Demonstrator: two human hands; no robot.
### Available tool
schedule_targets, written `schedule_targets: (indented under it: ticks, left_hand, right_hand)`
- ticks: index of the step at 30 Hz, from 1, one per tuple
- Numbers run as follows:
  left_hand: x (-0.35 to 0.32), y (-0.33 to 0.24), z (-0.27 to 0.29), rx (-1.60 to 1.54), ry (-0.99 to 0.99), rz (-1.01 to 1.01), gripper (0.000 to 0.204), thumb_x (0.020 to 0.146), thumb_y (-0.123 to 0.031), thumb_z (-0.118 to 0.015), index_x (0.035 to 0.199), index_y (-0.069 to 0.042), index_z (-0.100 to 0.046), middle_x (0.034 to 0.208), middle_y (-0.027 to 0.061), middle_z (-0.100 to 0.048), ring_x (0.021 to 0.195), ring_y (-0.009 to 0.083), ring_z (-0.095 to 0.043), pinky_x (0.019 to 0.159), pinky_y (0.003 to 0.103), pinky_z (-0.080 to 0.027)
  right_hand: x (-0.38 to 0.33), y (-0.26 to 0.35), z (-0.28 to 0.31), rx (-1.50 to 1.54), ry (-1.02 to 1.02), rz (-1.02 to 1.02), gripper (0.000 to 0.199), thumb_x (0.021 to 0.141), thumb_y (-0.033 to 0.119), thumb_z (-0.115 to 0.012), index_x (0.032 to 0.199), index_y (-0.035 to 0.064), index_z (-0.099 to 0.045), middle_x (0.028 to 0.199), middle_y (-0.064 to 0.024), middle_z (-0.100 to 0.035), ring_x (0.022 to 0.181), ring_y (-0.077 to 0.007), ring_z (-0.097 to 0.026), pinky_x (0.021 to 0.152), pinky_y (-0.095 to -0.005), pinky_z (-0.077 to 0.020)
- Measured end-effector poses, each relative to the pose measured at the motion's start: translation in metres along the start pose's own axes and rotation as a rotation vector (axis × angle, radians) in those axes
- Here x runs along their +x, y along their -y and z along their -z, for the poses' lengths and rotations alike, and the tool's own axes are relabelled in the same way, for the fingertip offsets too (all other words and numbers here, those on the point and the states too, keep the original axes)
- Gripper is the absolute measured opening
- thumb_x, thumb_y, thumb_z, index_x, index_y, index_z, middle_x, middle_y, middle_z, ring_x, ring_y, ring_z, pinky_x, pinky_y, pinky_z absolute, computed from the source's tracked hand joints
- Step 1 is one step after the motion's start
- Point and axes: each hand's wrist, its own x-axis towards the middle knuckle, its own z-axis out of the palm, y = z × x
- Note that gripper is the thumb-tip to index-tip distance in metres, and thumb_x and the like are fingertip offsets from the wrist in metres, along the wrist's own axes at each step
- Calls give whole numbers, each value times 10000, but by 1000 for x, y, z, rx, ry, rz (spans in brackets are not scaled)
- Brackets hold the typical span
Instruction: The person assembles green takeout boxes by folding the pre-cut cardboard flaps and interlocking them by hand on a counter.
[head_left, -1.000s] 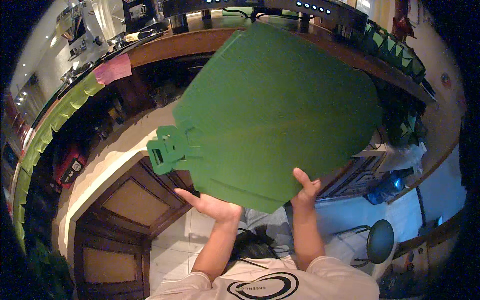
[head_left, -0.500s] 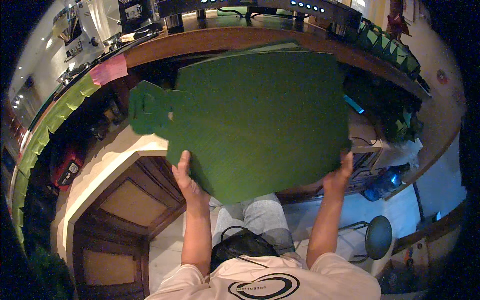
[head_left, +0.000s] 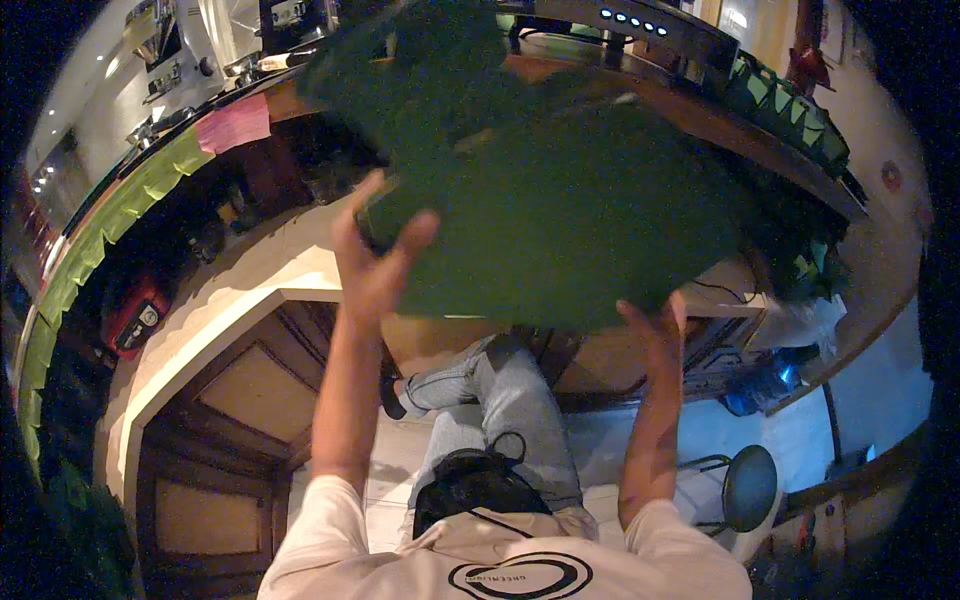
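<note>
A large, flat dark green sheet [head_left: 560,220], blurred by motion, spreads in front of me over the counter. Its kind is unclear; it looks like stiff card. Around its left edge my left hand [head_left: 375,265] is closed, with the thumb on the face toward me. At the lower right edge my right hand [head_left: 657,318] grips it, with some fingers hidden beneath. Another dark green piece [head_left: 430,70] stretches up from the upper left of the sheet; whether the two are joined I cannot tell.
A raised, curved shelf edge carries a yellow-green paper fringe [head_left: 130,210] and a pink piece [head_left: 235,124] on the left. Green pointed decorations [head_left: 790,105] line the right. A pale countertop [head_left: 240,278] tops wooden cabinets. A round stool [head_left: 750,488] stands at my right.
The green sheet has tilted and shifted slightly right and away from me. My left hand has moved up along its left edge, and a green piece now rises at the upper left.
</note>
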Motion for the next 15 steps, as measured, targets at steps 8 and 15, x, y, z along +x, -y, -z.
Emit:
schedule_targets:
  ticks: [8, 15]
  left_hand:
    - [157, 5, -42, 227, 342, -185, 414, 875, -126, -783, 1192, -21, -538, 1021, 26, -654, 974, 118, -624, 883, 280, -513]
    - [164, 51, -45, 27, 345, -100, 462, 822, -152, -817, 1165, 1, -547, 1052, 100, -680, 955, 161, -655, 865, 301, -524]
  right_hand:
    - [84, -10, -66, 147, 7, 237, 616, 794, 237, -846, 1316, 44, -583, 1297, -79, -649, 1173, -231, -593, 1067, -381, -429]
    - [109, -50, -58, 217, 28, 202, 603, 786, 5, -812, 1324, 93, -553, 1201, -23, -671, 1100, -196, -620, 1001, -340, -459]
